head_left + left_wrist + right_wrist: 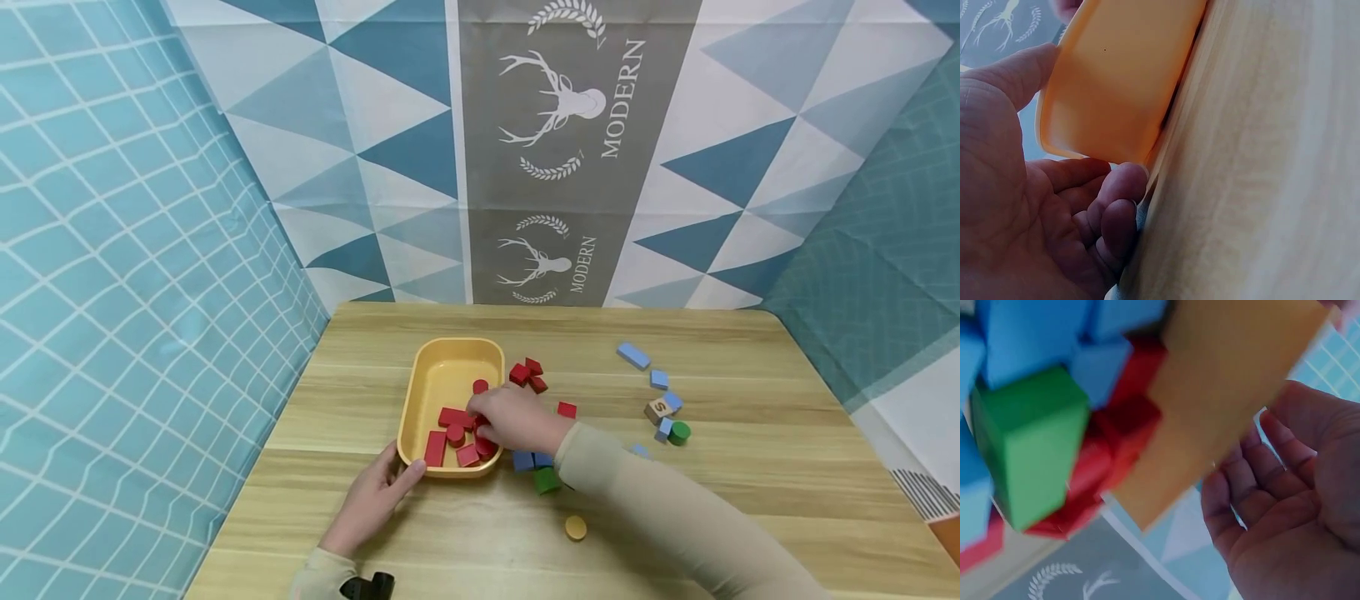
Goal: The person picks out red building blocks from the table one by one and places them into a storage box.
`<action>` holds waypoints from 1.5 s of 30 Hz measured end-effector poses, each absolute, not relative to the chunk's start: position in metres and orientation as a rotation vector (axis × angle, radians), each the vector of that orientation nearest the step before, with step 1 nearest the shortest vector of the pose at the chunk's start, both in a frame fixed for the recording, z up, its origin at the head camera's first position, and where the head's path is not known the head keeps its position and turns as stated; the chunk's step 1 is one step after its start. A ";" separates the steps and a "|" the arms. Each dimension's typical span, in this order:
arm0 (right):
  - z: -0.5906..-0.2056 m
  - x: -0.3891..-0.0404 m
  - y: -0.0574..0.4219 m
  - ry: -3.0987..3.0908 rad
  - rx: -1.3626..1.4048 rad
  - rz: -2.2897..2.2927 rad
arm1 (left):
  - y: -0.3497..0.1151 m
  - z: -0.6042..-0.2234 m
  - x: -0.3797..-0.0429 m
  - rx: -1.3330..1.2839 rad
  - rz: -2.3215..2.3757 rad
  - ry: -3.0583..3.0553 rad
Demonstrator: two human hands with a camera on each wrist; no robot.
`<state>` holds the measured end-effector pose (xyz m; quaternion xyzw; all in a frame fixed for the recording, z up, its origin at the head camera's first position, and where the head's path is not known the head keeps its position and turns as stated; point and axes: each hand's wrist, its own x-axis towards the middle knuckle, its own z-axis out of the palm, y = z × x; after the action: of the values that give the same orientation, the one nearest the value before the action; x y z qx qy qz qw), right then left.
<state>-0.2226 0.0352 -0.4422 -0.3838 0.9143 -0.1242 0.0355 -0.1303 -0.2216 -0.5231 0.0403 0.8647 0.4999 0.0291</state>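
A yellow plastic tray [427, 375] sits on the table with several red blocks [435, 448] inside, both rectangular and round ones. My left hand [378, 492] grips its near left corner. In the left wrist view the thumb presses on the tray rim [1044, 125] while the other fingers curl below the corner. My right hand [517, 417] reaches in over the right wall, fingers pointing down among the red pieces. From the right wrist view, the right hand [1285, 494] has curved fingers whose tips are hidden behind the wall, so I cannot tell whether they pinch a block.
Right of the tray lie more red blocks [519, 374], dark blue blocks [522, 461] and a green block [547, 480]. A yellow disc [576, 527] is nearer the front. Farther right are light blue blocks [633, 356], a letter block [657, 409] and a green cylinder [679, 432].
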 end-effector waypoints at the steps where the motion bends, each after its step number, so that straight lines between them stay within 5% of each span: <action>1: -0.445 -0.223 0.033 2.827 -1.170 -0.341 | -0.222 -0.523 -0.130 0.121 1.543 2.665; 36: -0.479 -0.239 0.020 3.148 -0.956 -0.098 | -0.221 -0.525 -0.130 0.107 1.541 2.667; 45: -0.474 -0.241 0.037 3.190 -1.140 -0.393 | -0.222 -0.525 -0.130 0.110 1.549 2.673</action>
<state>-0.2413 0.0365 -0.4740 -0.3314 0.9269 -0.1142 -0.1339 -0.1301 -0.2217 -0.5249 0.0355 0.8644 0.5010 0.0251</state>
